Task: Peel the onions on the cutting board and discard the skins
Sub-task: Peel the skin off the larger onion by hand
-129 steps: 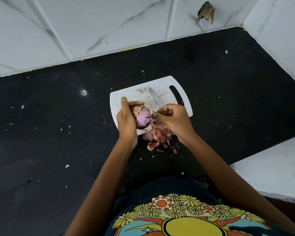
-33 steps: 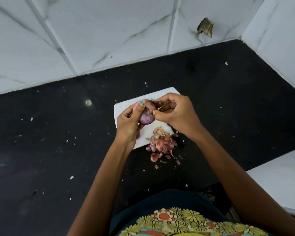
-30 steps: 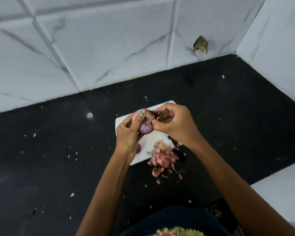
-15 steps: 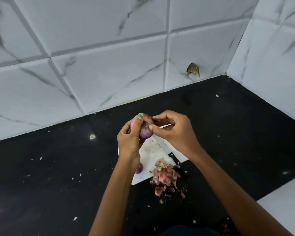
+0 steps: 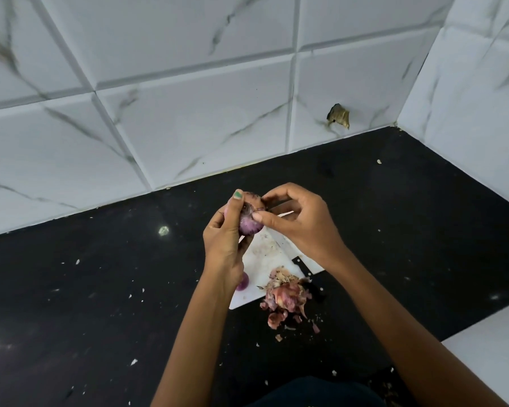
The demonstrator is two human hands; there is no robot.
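My left hand point(image 5: 224, 234) grips a small purple onion point(image 5: 249, 223), lifted above the white cutting board point(image 5: 265, 257). The thumb and forefinger of my right hand point(image 5: 299, 220) pinch the skin at the onion's top. A second purple onion point(image 5: 242, 282) lies on the board, partly hidden behind my left wrist. A pile of pink and brown onion skins point(image 5: 285, 298) sits at the board's near edge and spills onto the black counter. A knife point(image 5: 301, 264) lies on the board, mostly hidden under my right hand.
The black counter point(image 5: 100, 289) is speckled with small skin scraps. White marble-look tiled walls rise behind and at the right. A brown chipped spot point(image 5: 339, 116) marks the back wall. A white surface point(image 5: 494, 351) borders the counter at lower right.
My hands raised the onion off the board, from low over it to well above it. The camera tilted up, showing more wall. My right hand keeps pinching at the onion's top.
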